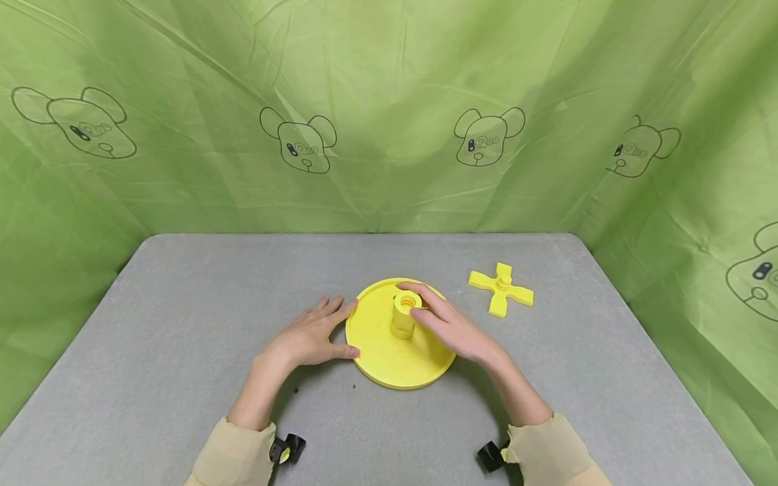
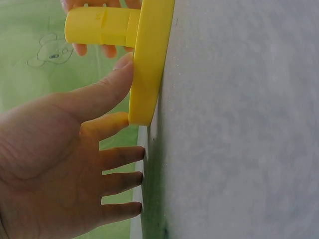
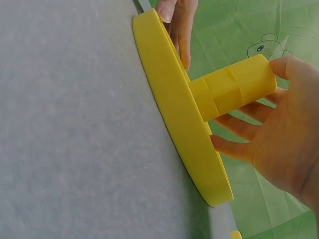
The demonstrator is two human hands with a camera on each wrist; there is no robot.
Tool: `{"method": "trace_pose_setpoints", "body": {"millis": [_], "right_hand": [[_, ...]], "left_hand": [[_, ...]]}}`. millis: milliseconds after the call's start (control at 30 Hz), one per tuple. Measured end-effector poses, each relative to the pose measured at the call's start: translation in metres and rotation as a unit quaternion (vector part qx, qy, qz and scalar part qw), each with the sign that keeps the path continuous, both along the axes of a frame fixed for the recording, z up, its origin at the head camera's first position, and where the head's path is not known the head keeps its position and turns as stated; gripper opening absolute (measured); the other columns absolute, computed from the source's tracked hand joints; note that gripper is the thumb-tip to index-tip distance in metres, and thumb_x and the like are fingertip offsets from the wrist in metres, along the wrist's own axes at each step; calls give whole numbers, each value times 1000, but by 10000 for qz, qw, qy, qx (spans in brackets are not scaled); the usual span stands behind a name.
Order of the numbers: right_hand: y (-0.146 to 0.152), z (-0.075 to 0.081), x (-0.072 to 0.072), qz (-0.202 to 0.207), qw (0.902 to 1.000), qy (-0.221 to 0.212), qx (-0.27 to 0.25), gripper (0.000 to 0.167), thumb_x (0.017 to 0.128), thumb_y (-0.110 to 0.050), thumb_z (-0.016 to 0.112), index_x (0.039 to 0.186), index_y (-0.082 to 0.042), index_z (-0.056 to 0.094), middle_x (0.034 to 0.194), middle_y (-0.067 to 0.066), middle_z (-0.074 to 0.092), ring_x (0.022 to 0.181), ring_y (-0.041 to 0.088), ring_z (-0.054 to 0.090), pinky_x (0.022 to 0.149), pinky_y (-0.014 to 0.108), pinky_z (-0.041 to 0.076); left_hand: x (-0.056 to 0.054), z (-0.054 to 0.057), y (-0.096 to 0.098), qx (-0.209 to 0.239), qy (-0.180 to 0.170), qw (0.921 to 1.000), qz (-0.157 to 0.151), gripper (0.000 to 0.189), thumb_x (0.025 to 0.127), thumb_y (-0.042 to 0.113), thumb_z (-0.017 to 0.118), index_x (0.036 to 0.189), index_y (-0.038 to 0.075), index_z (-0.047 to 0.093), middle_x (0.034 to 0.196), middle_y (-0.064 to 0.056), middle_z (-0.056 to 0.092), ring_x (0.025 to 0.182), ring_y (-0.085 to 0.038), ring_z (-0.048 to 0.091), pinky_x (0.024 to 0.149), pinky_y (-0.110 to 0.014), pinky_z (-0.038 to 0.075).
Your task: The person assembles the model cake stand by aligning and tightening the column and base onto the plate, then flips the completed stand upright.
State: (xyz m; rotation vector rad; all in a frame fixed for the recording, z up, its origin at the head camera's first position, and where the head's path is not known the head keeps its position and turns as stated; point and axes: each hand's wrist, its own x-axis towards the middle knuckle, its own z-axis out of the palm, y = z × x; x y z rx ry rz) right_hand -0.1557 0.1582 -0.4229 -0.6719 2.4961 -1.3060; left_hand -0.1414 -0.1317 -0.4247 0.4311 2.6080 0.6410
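A round yellow disc [image 1: 379, 361] with a raised rim lies flat on the grey table. From its middle rises a yellow hollow post [image 1: 402, 320], upright, with its open end up and ridges inside. My right hand [image 1: 450, 325] holds the post, thumb near its top and fingers round the far side. In the right wrist view, a lower fingertip [image 3: 215, 143] comes close to the disc. My left hand [image 1: 311, 339] touches the disc's left rim with thumb and index finger, spread apart. Its other fingers [image 2: 122, 183] are straight, their tips at the table.
A yellow four-armed cross [image 1: 502, 290] with a short central peg lies behind and right of the disc. Green fabric [image 1: 389, 175] with mouse-head drawings hangs round the grey table [image 1: 213, 324]. Two small dark specks lie in front of my left hand.
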Motion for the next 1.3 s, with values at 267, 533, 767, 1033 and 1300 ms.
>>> {"method": "trace_pose_setpoints", "body": {"millis": [267, 533, 767, 1033, 1300], "right_hand": [[-2, -1, -2, 15, 9996, -99, -248, 36, 108, -36, 52, 144, -30, 52, 150, -6, 53, 140, 21, 54, 119, 49, 43], [-1, -2, -2, -94, 9998, -91, -142, 39, 103, -45, 60, 139, -31, 52, 141, -5, 58, 136, 22, 57, 118, 50, 47], [-1, -1, -1, -74, 9998, -89, -169, 50, 104, -45, 59, 150, -30, 46, 155, 0, 52, 139, 25, 56, 119, 51, 45], [1, 1, 0, -13, 9995, 43, -302, 45, 109, -33, 48, 154, -30, 43, 159, 5, 49, 146, 24, 48, 123, 55, 37], [0, -1, -2, -15, 9995, -29, -309, 37, 109, -31, 50, 145, -32, 50, 150, -6, 56, 139, 19, 54, 119, 50, 43]], "left_hand": [[0, 1, -1, 33, 39, 10000, -29, 94, 90, 53, 74, 165, 20, 27, 172, -19, 22, 160, -45, 15, 129, -66, 18], [0, 0, -1, 41, 63, 10000, -58, 93, 90, 53, 74, 165, 20, 28, 171, -19, 22, 160, -46, 14, 128, -66, 18], [-1, 0, -1, 6, 23, 10000, -23, 93, 91, 53, 74, 165, 21, 27, 172, -18, 21, 160, -44, 14, 129, -65, 17], [-1, 1, -1, -3, -11, 10000, -27, 93, 91, 53, 73, 165, 21, 26, 172, -17, 21, 160, -44, 13, 129, -65, 16], [0, 2, -1, -21, -3, 10000, -48, 94, 91, 54, 73, 165, 21, 26, 172, -18, 21, 160, -44, 14, 129, -65, 17]]}}
